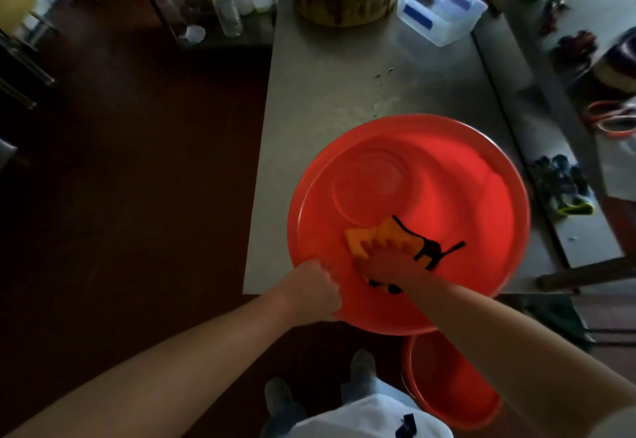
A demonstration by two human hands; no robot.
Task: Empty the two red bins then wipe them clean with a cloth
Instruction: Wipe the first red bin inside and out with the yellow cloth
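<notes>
A large round red bin [464,196] sits on the near end of the steel table [327,86], overhanging its front edge. Nothing lies inside it except an orange cloth [375,236] with black markings. My right hand [385,263] presses that cloth against the bin's inner wall, fingers spread over it. My left hand [315,291] grips the bin's near-left rim. A second red bin [457,389] stands on the floor below, partly hidden by my right arm.
A round wooden chopping block [344,0] and a clear plastic box [440,10] stand at the table's far end. Bottles [227,14] sit on a low shelf to the left. Dark items lie on the right counter [564,189]. My shoes [361,367] are near the floor bin.
</notes>
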